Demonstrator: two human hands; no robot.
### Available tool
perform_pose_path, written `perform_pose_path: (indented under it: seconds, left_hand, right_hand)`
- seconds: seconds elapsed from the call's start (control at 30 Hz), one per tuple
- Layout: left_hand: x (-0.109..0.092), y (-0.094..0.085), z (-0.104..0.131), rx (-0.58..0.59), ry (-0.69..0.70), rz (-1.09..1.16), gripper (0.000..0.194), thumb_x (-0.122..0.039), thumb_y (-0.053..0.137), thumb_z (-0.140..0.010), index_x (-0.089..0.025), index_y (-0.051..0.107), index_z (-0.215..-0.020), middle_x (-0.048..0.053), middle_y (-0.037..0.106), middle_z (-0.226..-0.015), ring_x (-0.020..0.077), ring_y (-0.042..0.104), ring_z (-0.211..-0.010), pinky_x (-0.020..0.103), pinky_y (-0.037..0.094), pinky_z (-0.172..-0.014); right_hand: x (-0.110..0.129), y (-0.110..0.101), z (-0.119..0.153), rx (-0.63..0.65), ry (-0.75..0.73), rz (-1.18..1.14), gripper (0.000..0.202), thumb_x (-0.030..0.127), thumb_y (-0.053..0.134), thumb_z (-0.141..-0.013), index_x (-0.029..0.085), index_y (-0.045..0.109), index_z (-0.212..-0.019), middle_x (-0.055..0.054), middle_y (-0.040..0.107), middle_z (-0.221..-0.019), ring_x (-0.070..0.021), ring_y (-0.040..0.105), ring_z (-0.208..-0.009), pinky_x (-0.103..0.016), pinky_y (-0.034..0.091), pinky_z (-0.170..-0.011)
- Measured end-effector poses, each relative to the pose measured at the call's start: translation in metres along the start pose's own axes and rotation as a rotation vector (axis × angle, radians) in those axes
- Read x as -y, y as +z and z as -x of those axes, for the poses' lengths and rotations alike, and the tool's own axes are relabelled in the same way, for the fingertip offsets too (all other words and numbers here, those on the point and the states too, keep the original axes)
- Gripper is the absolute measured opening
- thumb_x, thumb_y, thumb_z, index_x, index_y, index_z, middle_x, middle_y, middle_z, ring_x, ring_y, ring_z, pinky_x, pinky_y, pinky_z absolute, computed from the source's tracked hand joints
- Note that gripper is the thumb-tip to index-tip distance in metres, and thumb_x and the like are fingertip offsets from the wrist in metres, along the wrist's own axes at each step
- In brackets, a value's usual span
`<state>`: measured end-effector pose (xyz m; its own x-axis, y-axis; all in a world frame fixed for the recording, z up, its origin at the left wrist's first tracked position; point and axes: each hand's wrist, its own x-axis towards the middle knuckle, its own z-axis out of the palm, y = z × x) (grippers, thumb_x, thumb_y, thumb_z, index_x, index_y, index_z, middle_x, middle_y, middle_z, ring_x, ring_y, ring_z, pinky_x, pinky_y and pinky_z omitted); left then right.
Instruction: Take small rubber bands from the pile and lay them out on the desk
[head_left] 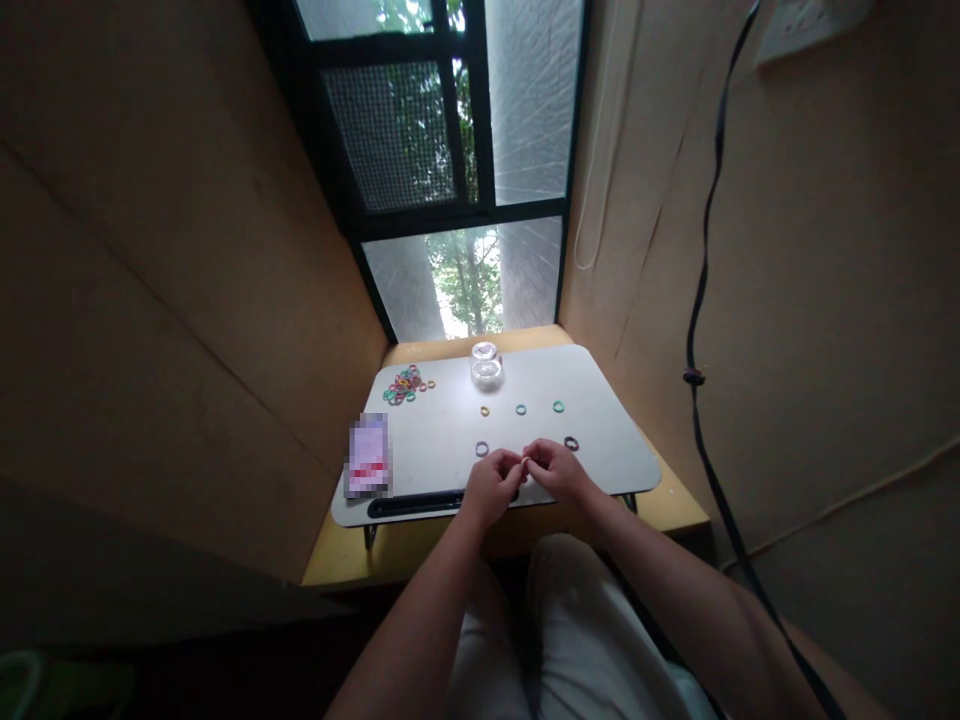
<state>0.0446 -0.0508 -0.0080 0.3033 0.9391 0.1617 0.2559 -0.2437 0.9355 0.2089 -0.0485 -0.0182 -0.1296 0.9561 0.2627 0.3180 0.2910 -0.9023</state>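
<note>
My left hand (496,482) and my right hand (553,468) meet over the near edge of a white lap table (442,450). Thumbs and fingertips of both are pinched on a small pale band, apparently a hair tie (526,460), mostly hidden by the fingers. Just beyond my left hand lies a purple hair tie (481,449); a dark one (571,444) is beside my right hand. Farther back, a yellow hair tie (484,411), a blue one (520,410) and a green one (558,407) form a spaced row.
A pile of coloured hair ties (405,386) sits at the table's back left. A clear round container (486,368) stands at the back. A blurred purple packet (368,455) lies at left, near a black slot (416,504). A black cable (703,300) hangs at right.
</note>
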Motion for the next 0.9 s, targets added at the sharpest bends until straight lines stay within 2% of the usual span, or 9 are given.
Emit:
perform_pose_path:
  seconds: [0.23,0.47,0.6,0.9]
  left_hand:
    - [-0.003,0.000,0.000,-0.002,0.000,-0.080,0.022,-0.039,0.059,-0.083,-0.017,0.065,-0.083,0.002,0.069,-0.071,0.0120,0.059,-0.061,0.023,0.043,-0.058]
    - [-0.003,0.003,-0.001,-0.057,-0.014,-0.144,0.020,-0.037,0.056,-0.083,-0.018,0.060,-0.079,0.000,0.063,-0.065,0.0114,0.055,-0.058,0.023,0.039,-0.055]
    - [0.001,0.003,-0.001,-0.058,-0.012,-0.152,0.020,-0.037,0.056,-0.083,-0.018,0.060,-0.081,0.001,0.064,-0.069,0.0119,0.057,-0.060,0.023,0.040,-0.057]
    - [0.005,0.004,0.001,-0.063,0.015,-0.247,0.017,-0.035,0.057,-0.082,-0.019,0.058,-0.078,-0.002,0.059,-0.064,0.0111,0.052,-0.059,0.024,0.037,-0.057]
  right_hand:
    - [-0.009,-0.003,0.002,-0.012,-0.045,0.041,0.007,0.023,0.058,-0.076,0.020,0.055,-0.070,-0.001,0.064,-0.070,-0.0161,0.062,-0.072,-0.026,0.048,-0.066]
    - [-0.006,-0.006,0.006,0.060,-0.079,-0.024,0.007,0.025,0.058,-0.077,0.020,0.056,-0.072,-0.001,0.062,-0.069,-0.0171,0.063,-0.076,-0.026,0.048,-0.068]
    - [-0.009,-0.003,0.005,0.024,-0.068,0.012,0.010,0.025,0.058,-0.077,0.020,0.055,-0.069,-0.001,0.062,-0.067,-0.0176,0.063,-0.077,-0.027,0.048,-0.070]
    - [-0.007,0.000,0.008,-0.066,-0.041,0.129,0.014,0.026,0.057,-0.077,0.021,0.051,-0.066,0.000,0.062,-0.065,-0.0174,0.065,-0.075,-0.026,0.048,-0.068]
